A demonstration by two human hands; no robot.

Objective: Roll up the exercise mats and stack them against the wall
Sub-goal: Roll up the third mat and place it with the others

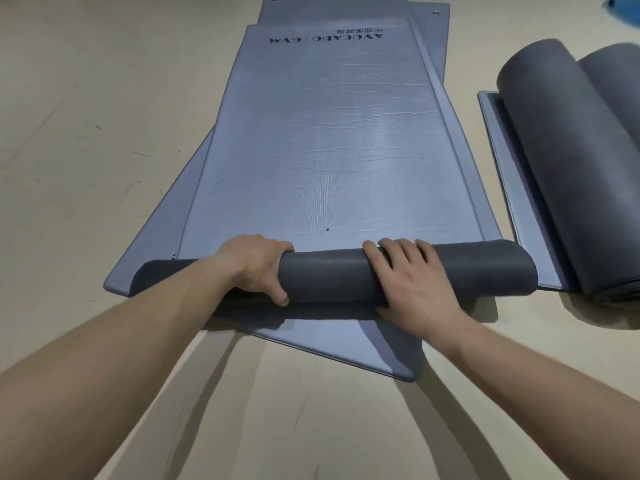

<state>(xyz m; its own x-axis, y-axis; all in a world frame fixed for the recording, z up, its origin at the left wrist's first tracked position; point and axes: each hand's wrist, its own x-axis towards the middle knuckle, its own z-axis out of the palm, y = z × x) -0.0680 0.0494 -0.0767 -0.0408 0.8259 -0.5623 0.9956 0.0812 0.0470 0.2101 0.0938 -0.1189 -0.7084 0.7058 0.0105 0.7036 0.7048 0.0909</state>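
1. Floor (86,116): pale, smooth; carries everything listed.
2. Top mat (329,133): grey-blue, lying flat on the floor atop other mats. Its long axis runs straight away from the person, and its near end is curled into a roll.
3. Lower mats (346,348): same colour, directly under the top mat. One lies skewed, its corner jutting out past the top mat's near end; another shows beyond the far end.
4. Rolled mats (561,150): two dark grey rolls to the right of the top mat, well apart from it, their axes roughly parallel to its long sides. They rest on a flat mat (502,150).
5. Roll (332,275): dark grey underside outward, at the top mat's near end, its axis crosswise, left to right.
6. Right hand (415,282): laid flat over the roll's right half, fingers spread, pressing.
7. Left hand (256,265): grips the roll's left half, fingers curled over the far side, thumb on the near side.
8. Lettering (327,38): black print at the top mat's far end, upside down to the camera.
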